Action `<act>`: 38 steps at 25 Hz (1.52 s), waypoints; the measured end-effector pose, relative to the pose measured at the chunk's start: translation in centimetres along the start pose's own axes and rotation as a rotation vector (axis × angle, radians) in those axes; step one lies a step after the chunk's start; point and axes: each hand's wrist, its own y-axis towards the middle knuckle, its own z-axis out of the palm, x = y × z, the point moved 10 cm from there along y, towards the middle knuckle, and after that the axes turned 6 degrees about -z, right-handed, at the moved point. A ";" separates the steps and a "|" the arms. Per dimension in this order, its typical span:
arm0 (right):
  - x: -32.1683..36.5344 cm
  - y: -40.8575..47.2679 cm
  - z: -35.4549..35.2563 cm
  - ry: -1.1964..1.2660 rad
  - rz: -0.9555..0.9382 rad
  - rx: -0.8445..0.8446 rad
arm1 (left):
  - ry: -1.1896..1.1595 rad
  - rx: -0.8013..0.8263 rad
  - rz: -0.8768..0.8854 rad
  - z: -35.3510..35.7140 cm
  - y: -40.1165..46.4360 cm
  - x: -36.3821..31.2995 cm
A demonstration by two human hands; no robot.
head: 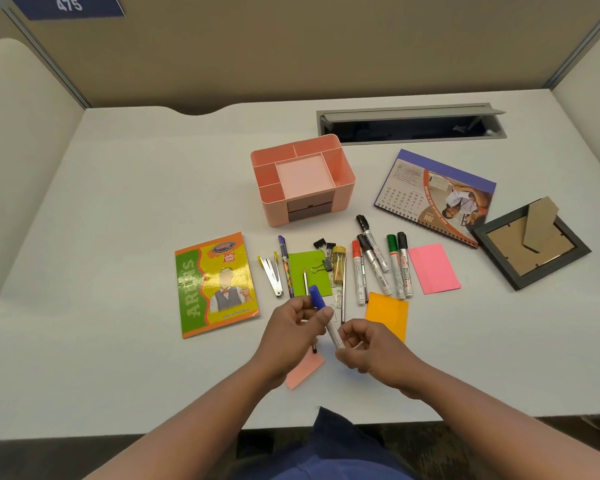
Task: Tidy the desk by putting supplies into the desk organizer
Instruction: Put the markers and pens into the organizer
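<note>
I hold the blue-capped marker [326, 318] in both grips, left hand [297, 327] near the cap, right hand [368, 348] at its tail, cap aimed at twelve o'clock toward the pink organizer [343, 188]

The desk [118, 237] was plain white with a curved notch cut into its back edge, sitting in a cubicle. Tan fabric partition walls [291, 46] closed it in at the back, with grey metal trim in the corners. A dark blue number sign [66, 6] reading 475 hung up in the top left. A grey cable tray [409, 124] was set into the desktop, its lid flipped open. On the left stood a cream panel [21, 133], and dark carpet [49, 459] showed below. Lighting was soft and even.
</note>
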 end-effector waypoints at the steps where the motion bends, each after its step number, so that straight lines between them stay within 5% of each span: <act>1: 0.4 0.1 0.0 -0.029 -0.025 0.017 | -0.034 -0.003 -0.004 0.0 -0.1 -0.2; 4: 1.6 0.4 -0.7 0.034 -0.089 -0.009 | -0.123 -0.040 -0.049 -0.3 0.3 0.4; 6: 1.5 0.8 -3.0 0.044 -0.090 -0.173 | -0.217 -0.047 -0.095 -0.6 0.4 0.8; 9: 1.5 1.6 -6.2 -0.282 -0.111 -0.371 | -0.270 -0.045 -0.157 -0.8 0.3 1.2; 15: 2.2 3.9 -5.1 -0.846 -0.097 -0.201 | -0.377 -0.079 -0.219 -1.2 -0.1 1.6; 25: 2.8 3.2 -5.1 -0.951 -0.130 -0.293 | -0.447 -0.102 -0.251 -1.9 -0.2 2.0; 31: 1.7 3.1 -5.1 -0.737 -0.032 -0.298 | -0.483 -0.105 -0.186 -2.3 -0.1 1.7; 38: 1.7 0.9 -5.2 0.174 -0.010 -0.501 | -0.484 -0.056 -0.144 -2.3 -0.2 0.2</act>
